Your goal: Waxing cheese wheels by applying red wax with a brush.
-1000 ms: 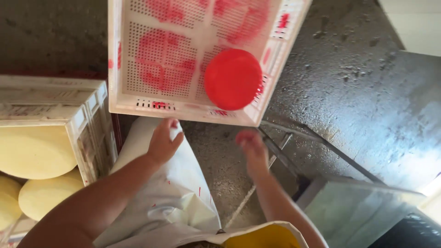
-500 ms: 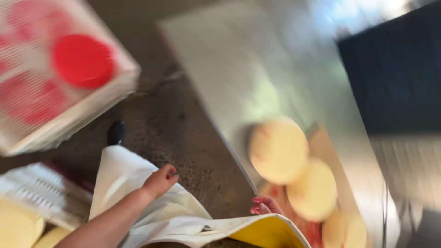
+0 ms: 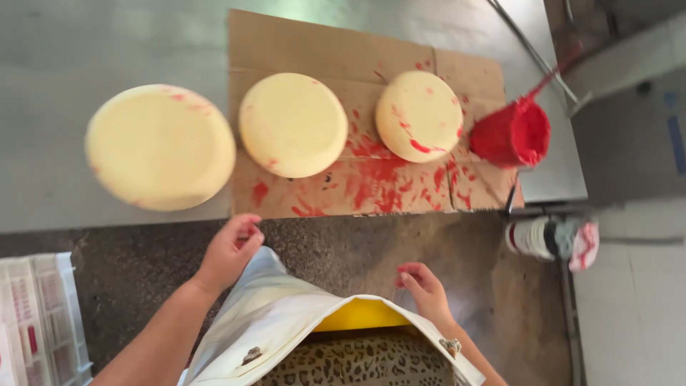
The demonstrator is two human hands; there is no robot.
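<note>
Showing head view: both hands raised over the floor at the near edge of a metal table (image 3: 86,43); nothing gripped.
Left hand (image 3: 230,248): fingers loosely curled, holding nothing; it hangs just short of the table edge.
Right hand (image 3: 426,287): half open, empty, fingertips stained red.
Nearest things: three pale yellow cheese wheels. The large wheel (image 3: 160,146) lies ahead and left of the left hand; the middle wheel (image 3: 293,124) straight ahead of it, on cardboard (image 3: 336,43).
Smeared wheel (image 3: 419,116): ahead of the right hand, streaked red.
Red pot (image 3: 511,134): beyond and right of the right hand.
Change: half a second ago the view swung from a crate with a red wheel; now it faces the uncoated wheels squarely.
Reading: attention probably passes to these wheels.
</note>
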